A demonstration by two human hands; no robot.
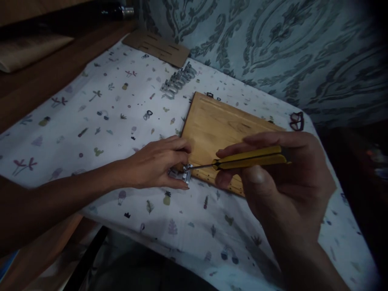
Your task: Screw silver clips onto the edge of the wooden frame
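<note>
A light wooden board (pixel 218 125) lies flat on a white cloth (pixel 100 121) printed with small plants. My left hand (pixel 157 163) pinches a small metal bracket (pixel 182 174) against the board's near left corner. My right hand (pixel 281 178) grips a yellow-handled screwdriver (pixel 248 158), held almost level, its thin shaft pointing left with the tip at the bracket.
A row of several more metal brackets (pixel 177 83) lies on the cloth behind the board. A slotted brown cardboard piece (pixel 157 47) sits at the far edge. A dark pair of glasses (pixel 297 120) rests at the right. Patterned fabric hangs behind; a wooden shelf stands at left.
</note>
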